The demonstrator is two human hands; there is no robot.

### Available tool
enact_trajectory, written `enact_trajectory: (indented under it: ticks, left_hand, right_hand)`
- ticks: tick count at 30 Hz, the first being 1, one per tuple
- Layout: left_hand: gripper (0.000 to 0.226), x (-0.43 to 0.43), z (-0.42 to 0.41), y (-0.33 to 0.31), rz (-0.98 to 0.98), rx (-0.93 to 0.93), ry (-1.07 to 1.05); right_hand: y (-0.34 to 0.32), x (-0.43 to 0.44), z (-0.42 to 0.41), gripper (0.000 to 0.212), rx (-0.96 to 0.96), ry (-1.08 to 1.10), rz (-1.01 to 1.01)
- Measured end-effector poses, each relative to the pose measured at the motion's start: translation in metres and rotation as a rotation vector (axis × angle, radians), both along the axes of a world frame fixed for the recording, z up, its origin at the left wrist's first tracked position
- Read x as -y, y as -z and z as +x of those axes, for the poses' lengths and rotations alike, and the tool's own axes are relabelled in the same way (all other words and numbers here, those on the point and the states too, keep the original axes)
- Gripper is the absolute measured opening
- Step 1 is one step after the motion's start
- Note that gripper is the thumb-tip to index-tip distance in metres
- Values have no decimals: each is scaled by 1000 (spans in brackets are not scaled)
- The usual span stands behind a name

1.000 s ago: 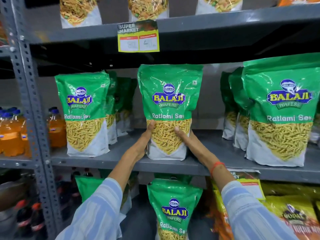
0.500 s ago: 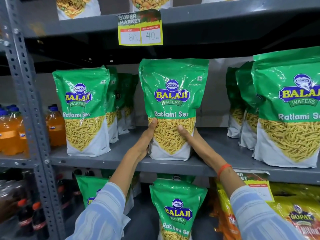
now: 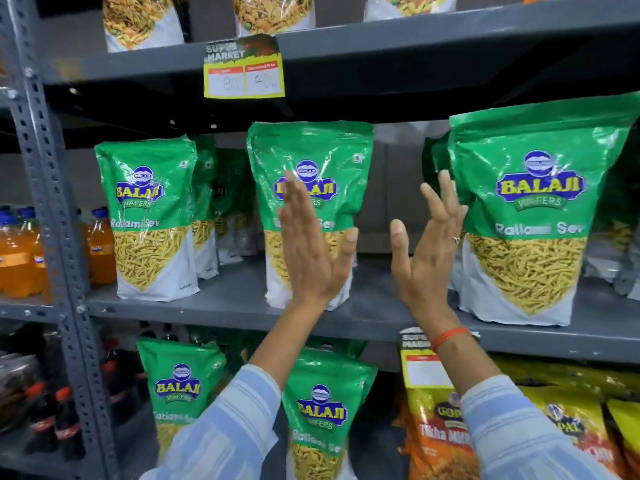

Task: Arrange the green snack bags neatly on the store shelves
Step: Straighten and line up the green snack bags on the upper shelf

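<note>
Spreading flat with fingers straight, the left hand [image 3: 311, 251] grips nothing; it hangs palm-inward in front of the middle glossy green foil snack pouch [image 3: 311, 188] with the yellow sev window and white base, and whether it brushes the foil cannot be told. The right hand [image 3: 427, 247] is equally open and empty, raised in the gap between that pouch and the large green foil pouch at the right [image 3: 533, 209], its fingertips just beside the latter's left edge.

Half a second ago both hands cupped the middle pouch low on its sides, thumbs on the yellow window; they have since let go and lifted. The pouch stands upright by itself at the front of the grey metal shelf board [image 3: 221, 303], label facing out. That release suggests this bag's placement is finished, and it looks steady enough, though a soft stand-up pouch could sag if nudged.

Further out, the left green pouch [image 3: 149, 216] fronts a row of like bags running back into the shelf, well apart from the middle one. The right hand's position hints that the right pouch may be next for straightening. On the shelf below, more green pouches [image 3: 320, 410] stand beside orange and yellow packets [image 3: 443, 434]. A yellow price tag [image 3: 244, 69] hangs from the shelf above, and orange drink bottles [image 3: 100, 247] sit beyond the perforated grey upright [image 3: 45, 174].
</note>
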State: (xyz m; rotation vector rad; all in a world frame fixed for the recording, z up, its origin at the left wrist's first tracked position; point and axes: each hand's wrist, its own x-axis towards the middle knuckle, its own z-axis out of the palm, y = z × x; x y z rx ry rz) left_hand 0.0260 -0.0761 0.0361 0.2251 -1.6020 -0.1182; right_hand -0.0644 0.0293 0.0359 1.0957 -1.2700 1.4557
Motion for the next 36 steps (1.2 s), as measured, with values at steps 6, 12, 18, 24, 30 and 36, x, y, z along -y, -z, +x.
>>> enact_trajectory:
  ticks: [6, 12, 18, 24, 30, 36]
  left_hand:
    - [86, -73, -72, 3, 60, 57, 185]
    - [139, -128, -128, 0, 651, 258, 622]
    - [118, -106, -159, 30, 942, 457, 794]
    - [70, -128, -144, 15, 946, 514, 918]
    - [85, -123, -149, 18, 900, 496, 899]
    - [86, -122, -149, 19, 866, 543, 878]
  right_hand:
    - [1, -68, -51, 46, -140, 80, -24]
    - [16, -133, -127, 98, 264, -34, 67]
    - [21, -159, -172, 63, 663, -583, 485]
    - [25, -155, -180, 86, 752, -769, 593]
    - [24, -154, -181, 113, 765, -801, 625]
    - [26, -153, -183, 103, 750, -824, 650]
